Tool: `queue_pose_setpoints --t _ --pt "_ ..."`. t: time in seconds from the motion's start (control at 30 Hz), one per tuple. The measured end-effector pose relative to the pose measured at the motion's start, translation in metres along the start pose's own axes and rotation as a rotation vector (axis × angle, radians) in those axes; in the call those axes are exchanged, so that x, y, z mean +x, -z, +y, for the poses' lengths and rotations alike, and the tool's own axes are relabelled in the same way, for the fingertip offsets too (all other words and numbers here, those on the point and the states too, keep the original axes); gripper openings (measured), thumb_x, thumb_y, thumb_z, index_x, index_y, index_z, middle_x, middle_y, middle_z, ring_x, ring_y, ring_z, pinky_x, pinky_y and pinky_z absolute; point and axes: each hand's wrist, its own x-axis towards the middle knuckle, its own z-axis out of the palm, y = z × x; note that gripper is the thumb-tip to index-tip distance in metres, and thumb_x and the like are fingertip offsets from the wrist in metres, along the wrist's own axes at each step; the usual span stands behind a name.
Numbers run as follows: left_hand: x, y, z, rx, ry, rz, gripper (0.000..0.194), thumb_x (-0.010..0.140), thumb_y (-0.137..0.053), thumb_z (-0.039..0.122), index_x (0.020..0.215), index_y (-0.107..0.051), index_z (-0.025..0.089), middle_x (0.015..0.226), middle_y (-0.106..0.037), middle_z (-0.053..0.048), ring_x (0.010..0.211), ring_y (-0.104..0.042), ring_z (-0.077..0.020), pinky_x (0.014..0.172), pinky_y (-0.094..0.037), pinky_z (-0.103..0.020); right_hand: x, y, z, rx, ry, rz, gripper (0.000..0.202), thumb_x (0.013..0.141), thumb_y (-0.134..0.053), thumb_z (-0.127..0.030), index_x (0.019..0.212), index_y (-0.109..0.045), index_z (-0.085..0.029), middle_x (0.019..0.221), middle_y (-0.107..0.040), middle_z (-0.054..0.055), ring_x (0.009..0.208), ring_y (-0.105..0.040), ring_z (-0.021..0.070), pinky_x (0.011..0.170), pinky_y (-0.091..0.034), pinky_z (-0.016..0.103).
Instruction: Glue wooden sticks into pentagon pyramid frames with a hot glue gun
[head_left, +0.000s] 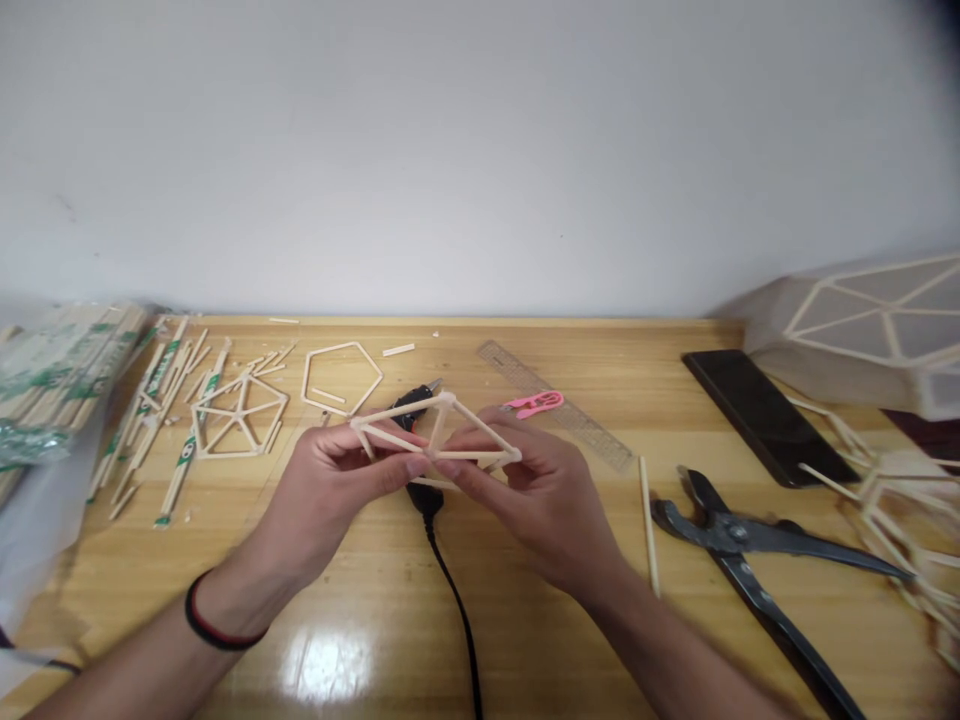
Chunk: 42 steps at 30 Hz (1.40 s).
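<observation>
Between both hands, above the wooden table (360, 570), is a small frame of wooden sticks (472, 455) joined into triangles, with whitish lumps at its corners. My left hand (334, 490) pinches its left part near the middle joint. From the other side, my right hand (532, 490) grips the frame close to the same joint, thumb in front. The fingers behind the sticks are partly hidden. Under the frame lies a black corded tool (426, 500), mostly covered by the hands and sticks; its kind is hard to make out.
Left are wrapped chopsticks (67, 360), loose sticks (172, 390), a spoked stick frame (240, 412) and a stick pentagon (306, 375). Behind my right hand lie pink snips (536, 404) and a clear ruler (600, 430). Pliers (739, 535), a phone (765, 415) and a covered stick structure (885, 320) occupy the right.
</observation>
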Motion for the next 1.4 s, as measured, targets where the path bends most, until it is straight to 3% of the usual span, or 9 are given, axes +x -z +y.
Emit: queue_pose_setpoints --t 0.43,0.63,1.1,1.27,1.4 --pt "-0.001 -0.001 -0.007 0.008 -0.032 0.005 0.004 0.082 -0.089 0.029 0.079 -0.088 0.026 0.094 -0.078 -0.004 0.093 -0.072 -0.0173 0.086 -0.059 -0.029 -0.002 -0.001 -0.001 -0.002 0.039 0.048 0.009 0.089 -0.080 -0.021 0.085 -0.083 -0.027 0.080 -0.076 0.000 0.075 -0.071 0.0185 0.068 -0.056 0.032" --pt "-0.001 -0.003 -0.005 -0.066 -0.024 0.015 0.008 0.080 -0.090 0.022 0.085 -0.086 0.027 0.086 -0.079 0.000 0.082 -0.071 -0.0135 0.075 -0.058 -0.023 -0.002 0.000 -0.001 -0.022 0.059 0.042 0.010 0.090 -0.080 -0.021 0.084 -0.083 -0.028 0.078 -0.074 -0.002 0.072 -0.067 0.0156 0.065 -0.053 0.029" --pt "-0.003 0.004 0.004 0.186 -0.196 -0.010 0.013 0.081 -0.087 0.017 0.077 -0.087 0.029 0.078 -0.077 0.000 0.076 -0.067 -0.0127 0.071 -0.052 -0.024 -0.005 -0.001 0.004 0.090 0.017 -0.061 0.008 0.091 -0.083 -0.026 0.096 -0.083 -0.031 0.089 -0.077 -0.002 0.084 -0.070 0.0174 0.079 -0.053 0.032" --pt "0.000 0.006 0.004 0.245 -0.180 -0.025 0.010 0.083 -0.087 0.019 0.078 -0.088 0.028 0.072 -0.075 0.001 0.072 -0.065 -0.0121 0.069 -0.052 -0.023 -0.004 0.001 0.004 0.144 -0.046 -0.053 0.004 0.092 -0.082 -0.029 0.095 -0.082 -0.031 0.089 -0.081 -0.003 0.084 -0.073 0.0166 0.077 -0.055 0.030" --pt "0.002 0.005 0.002 0.151 -0.081 -0.016 0.005 0.087 -0.085 0.029 0.089 -0.089 0.030 0.097 -0.084 -0.002 0.091 -0.074 -0.0161 0.084 -0.058 -0.025 -0.002 0.003 0.002 0.159 -0.065 -0.015 0.006 0.094 -0.079 -0.028 0.091 -0.083 -0.031 0.092 -0.083 -0.004 0.087 -0.076 0.0165 0.079 -0.056 0.028"
